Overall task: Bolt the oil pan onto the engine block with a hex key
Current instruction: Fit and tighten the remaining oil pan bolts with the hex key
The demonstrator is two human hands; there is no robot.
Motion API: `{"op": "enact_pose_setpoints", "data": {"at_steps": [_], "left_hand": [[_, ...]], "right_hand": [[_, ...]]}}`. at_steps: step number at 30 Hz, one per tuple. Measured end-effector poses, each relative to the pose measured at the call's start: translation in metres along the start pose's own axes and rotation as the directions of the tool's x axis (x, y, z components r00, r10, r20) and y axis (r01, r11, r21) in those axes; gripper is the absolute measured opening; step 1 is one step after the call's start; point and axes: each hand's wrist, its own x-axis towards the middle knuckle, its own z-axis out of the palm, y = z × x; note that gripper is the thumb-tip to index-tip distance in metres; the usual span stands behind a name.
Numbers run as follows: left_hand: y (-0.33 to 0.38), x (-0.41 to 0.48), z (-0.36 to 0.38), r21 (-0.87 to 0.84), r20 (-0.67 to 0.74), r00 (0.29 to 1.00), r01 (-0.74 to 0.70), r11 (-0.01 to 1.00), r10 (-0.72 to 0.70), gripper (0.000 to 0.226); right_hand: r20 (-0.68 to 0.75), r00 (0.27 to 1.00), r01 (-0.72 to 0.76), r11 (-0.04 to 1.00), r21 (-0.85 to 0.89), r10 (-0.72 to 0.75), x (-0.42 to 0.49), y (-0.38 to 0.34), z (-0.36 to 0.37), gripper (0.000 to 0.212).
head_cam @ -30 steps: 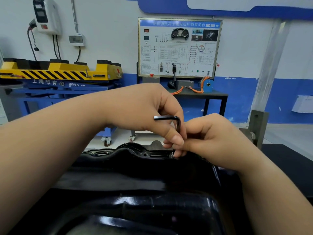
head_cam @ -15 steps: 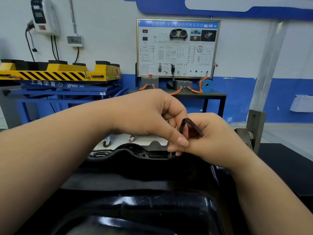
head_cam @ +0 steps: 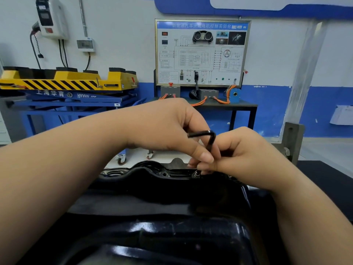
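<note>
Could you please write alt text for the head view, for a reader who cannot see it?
A left hand and a right hand both pinch a black L-shaped hex key, held upright over a bolt on the far rim of a black oil pan. A wiring training board stands behind.

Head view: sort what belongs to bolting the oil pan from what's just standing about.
In use: hex key, held by left hand and right hand; bolt; oil pan.
Standing about: yellow lift table; wiring board; wall charger; black desk.
</note>
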Motion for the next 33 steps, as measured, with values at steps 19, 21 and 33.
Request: {"op": "enact_pose_setpoints", "data": {"at_steps": [19,21,33], "left_hand": [[-0.001,0.003,0.002,0.034,-0.062,0.998,-0.022,0.999,0.024,0.022],[-0.002,0.003,0.001,0.061,-0.07,0.997,-0.018,0.998,0.022,0.022],[-0.002,0.005,0.005,-0.052,-0.081,0.997,-0.003,0.999,-0.002,0.033]], "right_hand": [[0.082,0.997,-0.006,0.996,0.086,-0.001,-0.003,-0.001,-0.005,0.035],[0.051,0.999,-0.003,0.995,0.095,-0.002,-0.001,0.0,-0.003,0.037],[-0.069,0.997,0.032,0.998,0.046,-0.028,0.003,0.003,0.006,0.024]]}}
